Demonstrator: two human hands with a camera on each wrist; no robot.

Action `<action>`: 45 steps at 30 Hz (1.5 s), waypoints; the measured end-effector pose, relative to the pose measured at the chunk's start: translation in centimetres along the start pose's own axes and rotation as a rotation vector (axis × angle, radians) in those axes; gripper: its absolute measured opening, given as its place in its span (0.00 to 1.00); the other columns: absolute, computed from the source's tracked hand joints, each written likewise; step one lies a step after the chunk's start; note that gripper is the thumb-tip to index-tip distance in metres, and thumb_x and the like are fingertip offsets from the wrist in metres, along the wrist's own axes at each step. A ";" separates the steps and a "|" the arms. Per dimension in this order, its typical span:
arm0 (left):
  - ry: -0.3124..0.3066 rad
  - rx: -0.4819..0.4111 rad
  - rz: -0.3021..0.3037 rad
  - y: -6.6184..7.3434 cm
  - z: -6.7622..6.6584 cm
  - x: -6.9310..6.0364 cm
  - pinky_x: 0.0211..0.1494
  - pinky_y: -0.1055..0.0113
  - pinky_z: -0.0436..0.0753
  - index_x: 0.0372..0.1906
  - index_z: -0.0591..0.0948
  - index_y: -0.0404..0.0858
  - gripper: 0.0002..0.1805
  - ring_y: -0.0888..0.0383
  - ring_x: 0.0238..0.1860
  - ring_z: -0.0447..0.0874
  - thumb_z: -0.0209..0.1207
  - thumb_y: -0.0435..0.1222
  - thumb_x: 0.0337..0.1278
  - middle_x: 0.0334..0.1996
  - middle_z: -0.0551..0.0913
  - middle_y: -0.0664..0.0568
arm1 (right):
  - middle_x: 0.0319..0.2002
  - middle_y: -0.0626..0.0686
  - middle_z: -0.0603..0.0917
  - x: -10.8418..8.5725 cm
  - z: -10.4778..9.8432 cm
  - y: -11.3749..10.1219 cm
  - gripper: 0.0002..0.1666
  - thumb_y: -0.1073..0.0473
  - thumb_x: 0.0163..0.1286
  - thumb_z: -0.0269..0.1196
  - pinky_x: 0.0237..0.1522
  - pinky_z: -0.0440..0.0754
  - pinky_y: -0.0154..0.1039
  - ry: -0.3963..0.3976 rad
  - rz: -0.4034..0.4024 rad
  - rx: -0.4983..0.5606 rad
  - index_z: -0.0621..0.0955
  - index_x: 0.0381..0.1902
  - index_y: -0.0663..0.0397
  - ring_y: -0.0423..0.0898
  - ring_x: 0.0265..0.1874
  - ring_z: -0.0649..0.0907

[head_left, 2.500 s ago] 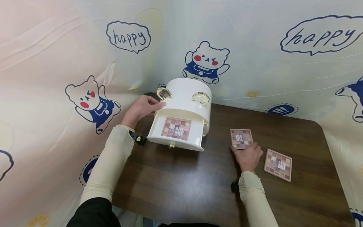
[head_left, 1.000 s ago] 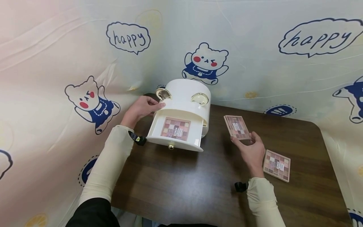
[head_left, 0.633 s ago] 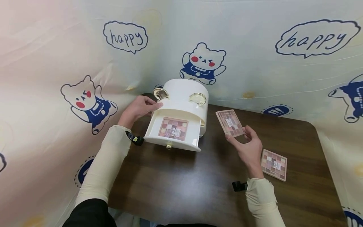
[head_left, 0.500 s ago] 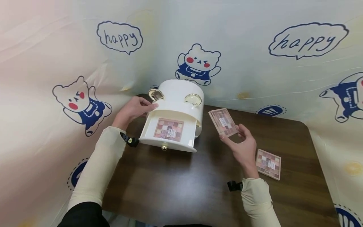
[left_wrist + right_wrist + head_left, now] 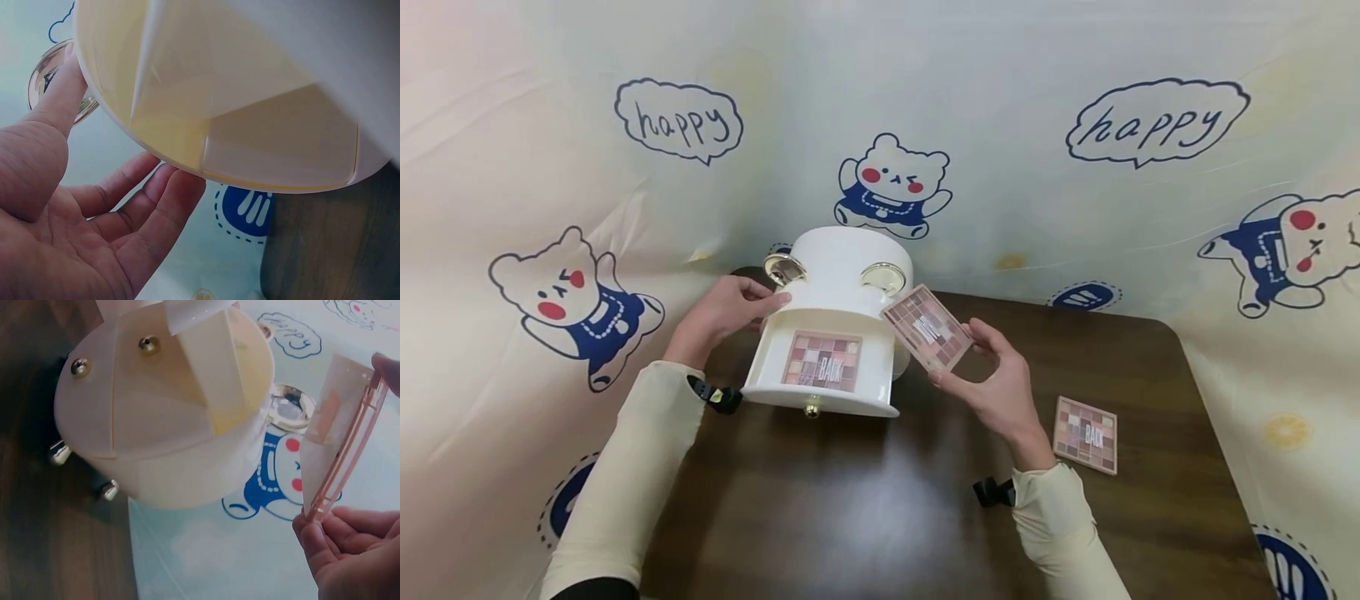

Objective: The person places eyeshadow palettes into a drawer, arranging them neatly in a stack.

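Observation:
A white rounded box (image 5: 850,258) with gold-rimmed discs has its top drawer (image 5: 876,379) pulled out, and a pink palette (image 5: 822,361) lies inside that drawer. My left hand (image 5: 722,315) rests on the box's left side, thumb at the front; in the left wrist view the hand's (image 5: 81,206) fingertips touch the box's (image 5: 281,140) rim. Raised and tilted beside the drawer's right edge, a second palette (image 5: 927,329) is pinched by its edges in my right hand (image 5: 996,387). The right wrist view shows that palette (image 5: 340,440) edge-on between thumb and fingers of the hand (image 5: 356,550).
Another pink palette (image 5: 1086,435) lies on the dark wooden table (image 5: 865,508), to the right of my right hand. A printed cloth (image 5: 1000,167) hangs behind the table. Small gold knobs (image 5: 150,344) stick out from the box's front in the right wrist view.
The right hand has lifted the palette off the table and carried it left to the box, tilting it. My left hand stays at the box. The head view has shifted slightly.

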State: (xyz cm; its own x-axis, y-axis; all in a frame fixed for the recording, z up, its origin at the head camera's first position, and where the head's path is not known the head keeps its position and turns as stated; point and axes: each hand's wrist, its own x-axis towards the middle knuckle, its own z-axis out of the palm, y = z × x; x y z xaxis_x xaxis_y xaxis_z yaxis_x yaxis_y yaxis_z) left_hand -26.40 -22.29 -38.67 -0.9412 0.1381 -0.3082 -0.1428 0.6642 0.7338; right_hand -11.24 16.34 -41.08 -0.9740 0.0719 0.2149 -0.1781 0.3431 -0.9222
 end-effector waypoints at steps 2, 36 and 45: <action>-0.002 -0.007 -0.001 0.3 -0.1 0.1 0.52 0.53 0.83 0.59 0.78 0.32 0.49 0.46 0.46 0.84 0.66 0.69 0.45 0.52 0.79 0.39 | 0.64 0.52 0.77 0.3 0.0 -0.5 0.52 0.52 0.50 0.81 0.65 0.70 0.51 -0.038 -0.015 -0.001 0.71 0.71 0.56 0.50 0.60 0.75; 0.017 -0.044 -0.012 0.2 0.2 -0.6 0.51 0.54 0.83 0.57 0.79 0.32 0.43 0.47 0.47 0.83 0.67 0.65 0.50 0.51 0.79 0.41 | 0.59 0.48 0.79 3.1 5.7 -5.0 0.51 0.40 0.51 0.78 0.57 0.77 0.54 -0.521 -0.072 -0.036 0.73 0.68 0.57 0.49 0.56 0.76; 0.014 -0.033 -0.025 0.7 0.0 0.2 0.51 0.55 0.83 0.57 0.79 0.33 0.43 0.46 0.48 0.83 0.66 0.65 0.50 0.51 0.79 0.41 | 0.54 0.52 0.82 4.4 7.3 -5.3 0.46 0.41 0.54 0.76 0.58 0.76 0.54 -0.537 -0.111 -0.120 0.76 0.64 0.60 0.49 0.54 0.78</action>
State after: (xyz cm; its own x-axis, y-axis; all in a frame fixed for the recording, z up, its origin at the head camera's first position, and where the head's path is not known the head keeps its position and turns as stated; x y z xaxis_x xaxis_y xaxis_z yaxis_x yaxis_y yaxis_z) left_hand -26.66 -21.76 -38.23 -0.9413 0.1116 -0.3185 -0.1762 0.6424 0.7458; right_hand -15.60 7.97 -37.65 -0.8904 -0.4470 0.0856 -0.2969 0.4282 -0.8535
